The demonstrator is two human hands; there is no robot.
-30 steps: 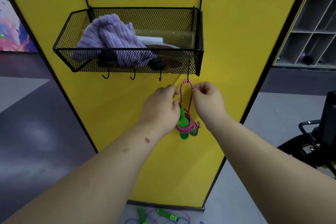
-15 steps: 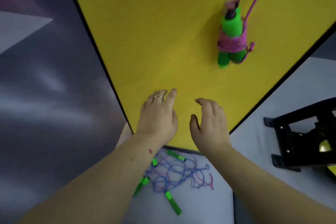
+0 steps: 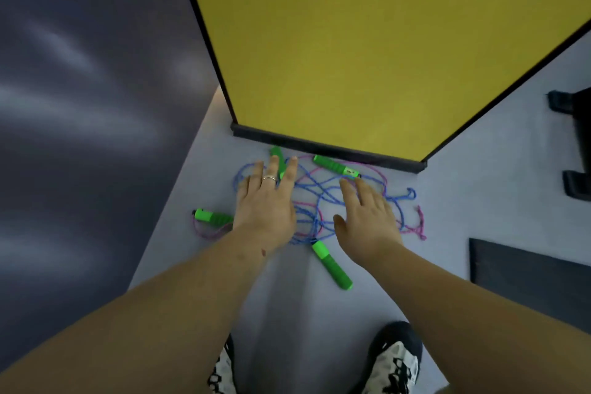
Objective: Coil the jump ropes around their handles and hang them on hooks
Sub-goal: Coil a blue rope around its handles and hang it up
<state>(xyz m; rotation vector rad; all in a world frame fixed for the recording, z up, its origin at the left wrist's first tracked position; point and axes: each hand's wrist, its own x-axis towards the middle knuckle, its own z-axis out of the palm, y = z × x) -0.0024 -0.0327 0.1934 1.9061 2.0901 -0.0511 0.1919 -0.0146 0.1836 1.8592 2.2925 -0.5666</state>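
Note:
A tangle of blue and pink jump ropes (image 3: 323, 201) lies on the pale floor at the foot of the yellow panel (image 3: 367, 41). Several green handles lie among it: one at the left (image 3: 212, 216), one by the panel's base (image 3: 334, 166), one near my feet (image 3: 332, 265), and one partly hidden behind my left hand (image 3: 277, 157). My left hand (image 3: 267, 205) is stretched out above the ropes with straight, spread fingers and a ring on one finger. My right hand (image 3: 367, 217) reaches beside it, fingers relaxed. Neither hand holds anything. The hooks are out of view.
My two patterned shoes (image 3: 393, 361) stand on the floor at the bottom. A dark wall (image 3: 80, 105) runs along the left. A dark mat (image 3: 527, 272) lies at the right, and a black frame (image 3: 575, 144) stands further back on the right.
The view has tipped down from the hooks to the floor. Both hands let go of the hung pink rope bundle and dropped toward the tangled ropes below.

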